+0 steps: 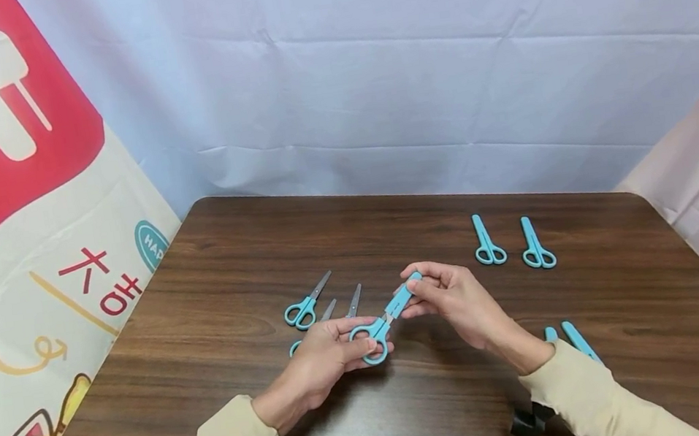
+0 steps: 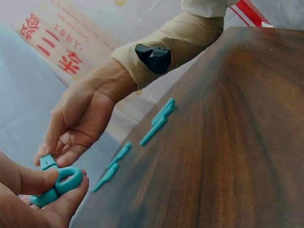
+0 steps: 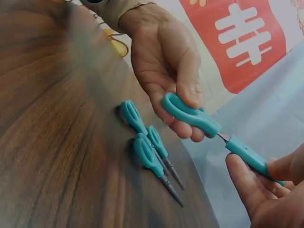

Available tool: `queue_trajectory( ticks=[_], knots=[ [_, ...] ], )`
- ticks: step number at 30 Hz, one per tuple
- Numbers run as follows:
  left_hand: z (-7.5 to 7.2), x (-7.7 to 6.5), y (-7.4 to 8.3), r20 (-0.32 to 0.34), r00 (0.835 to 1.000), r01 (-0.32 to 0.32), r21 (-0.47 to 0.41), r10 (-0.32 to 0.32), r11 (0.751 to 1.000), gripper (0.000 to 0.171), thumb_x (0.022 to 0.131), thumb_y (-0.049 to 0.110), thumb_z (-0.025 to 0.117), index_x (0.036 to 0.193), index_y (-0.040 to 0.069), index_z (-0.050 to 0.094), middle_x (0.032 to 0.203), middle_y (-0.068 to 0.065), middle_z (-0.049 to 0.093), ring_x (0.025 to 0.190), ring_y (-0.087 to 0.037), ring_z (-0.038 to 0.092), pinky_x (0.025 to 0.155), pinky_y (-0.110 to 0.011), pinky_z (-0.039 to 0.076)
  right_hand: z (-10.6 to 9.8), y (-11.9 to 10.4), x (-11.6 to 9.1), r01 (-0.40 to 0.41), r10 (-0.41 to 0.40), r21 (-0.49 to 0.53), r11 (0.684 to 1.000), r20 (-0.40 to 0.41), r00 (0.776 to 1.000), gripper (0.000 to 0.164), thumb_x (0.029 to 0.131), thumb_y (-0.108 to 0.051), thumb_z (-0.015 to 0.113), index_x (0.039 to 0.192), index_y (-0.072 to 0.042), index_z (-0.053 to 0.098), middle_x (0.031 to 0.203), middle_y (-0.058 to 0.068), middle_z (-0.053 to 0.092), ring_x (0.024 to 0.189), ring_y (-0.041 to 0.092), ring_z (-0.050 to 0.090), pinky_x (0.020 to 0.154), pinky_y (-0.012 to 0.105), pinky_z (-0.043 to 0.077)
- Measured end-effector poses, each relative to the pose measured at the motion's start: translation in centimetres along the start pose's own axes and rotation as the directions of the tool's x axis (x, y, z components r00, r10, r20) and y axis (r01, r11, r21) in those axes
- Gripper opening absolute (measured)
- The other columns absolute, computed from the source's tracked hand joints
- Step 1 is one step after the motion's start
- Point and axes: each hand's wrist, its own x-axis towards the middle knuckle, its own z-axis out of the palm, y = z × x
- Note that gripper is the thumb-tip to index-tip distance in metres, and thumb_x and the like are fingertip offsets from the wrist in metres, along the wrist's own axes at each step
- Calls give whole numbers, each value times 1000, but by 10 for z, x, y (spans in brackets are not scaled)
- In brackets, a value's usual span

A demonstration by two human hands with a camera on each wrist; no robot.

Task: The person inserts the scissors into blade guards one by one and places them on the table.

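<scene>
In the head view my left hand (image 1: 324, 357) grips the turquoise handles of a pair of scissors (image 1: 380, 327), thumb on top of one loop. Thumb and fingers of my right hand (image 1: 463, 300) pinch the far end of a matching blade cover (image 1: 397, 304). The cover sits over most of the blades. A short strip of bare metal blade (image 3: 223, 137) shows between cover and handles in the right wrist view. Beside my left hand lie three uncovered scissors (image 1: 315, 295) with their metal blades exposed, one of them partly behind the hand.
Two covered scissors (image 1: 483, 233) lie at the back right of the brown wooden table (image 1: 441, 412). More turquoise covers (image 1: 579, 341) stick out from behind my right sleeve (image 1: 573, 384). White cloth (image 1: 373, 97) hangs behind the table, with printed sheets at both sides.
</scene>
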Motion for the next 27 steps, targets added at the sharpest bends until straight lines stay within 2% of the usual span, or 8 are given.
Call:
queue_trajectory(
  ticks=[6, 10, 16, 19, 23, 27],
  knots=[
    [1, 3, 3, -11, 1000, -27, -7, 27, 1000, 39, 98, -8, 62, 135, -16, 56, 109, -25, 74, 102, -26, 74, 93, -38, 59, 7, -2, -1, 27, -27, 23, 999, 6, 1000, 25, 106, -5, 57, 127, 9, 57, 98, 14, 71, 82, 23, 75, 84, 43, 62],
    [3, 6, 3, -12, 999, -38, -17, 38, 999, 39, 98, -6, 62, 136, -13, 57, 108, -21, 74, 105, -27, 73, 94, -38, 58, 9, -5, -1, 44, -44, 26, 999, -23, 999, 28, 106, -6, 58, 131, 7, 56, 98, 13, 72, 82, 22, 74, 84, 41, 62],
    [3, 7, 1, 8, 1000, 6, -74, -5, 997, 41, 97, -7, 63, 136, -15, 54, 119, -31, 69, 106, -27, 73, 94, -37, 58, 8, -3, 0, -15, 15, 14, 1000, -18, 1000, 35, 107, -5, 55, 140, 6, 52, 98, 10, 70, 83, 19, 74, 86, 39, 61],
    [3, 7, 0, 29, 1000, 15, -80, -12, 997, 40, 96, -7, 64, 135, -14, 56, 118, -30, 69, 103, -26, 74, 95, -37, 58, 7, -1, -1, -40, 40, 19, 999, -22, 999, 37, 108, -5, 54, 143, 4, 50, 101, 11, 70, 84, 19, 73, 87, 39, 61],
    [4, 7, 0, 56, 998, 20, -48, -17, 999, 39, 97, -4, 64, 135, -12, 58, 108, -20, 74, 98, -22, 74, 93, -39, 59, 4, 1, -1, -56, 56, 19, 998, -19, 998, 39, 108, -7, 53, 146, 3, 48, 109, 18, 69, 86, 18, 72, 86, 37, 61],
    [2, 5, 1, 74, 997, 29, 9, -30, 1000, 39, 99, 3, 63, 136, -10, 58, 110, -16, 74, 98, -22, 73, 91, -39, 60, -3, 1, 1, -69, 69, 8, 998, -42, 997, 39, 109, -8, 52, 145, 3, 44, 111, 19, 69, 87, 18, 71, 83, 34, 62]
  ],
)
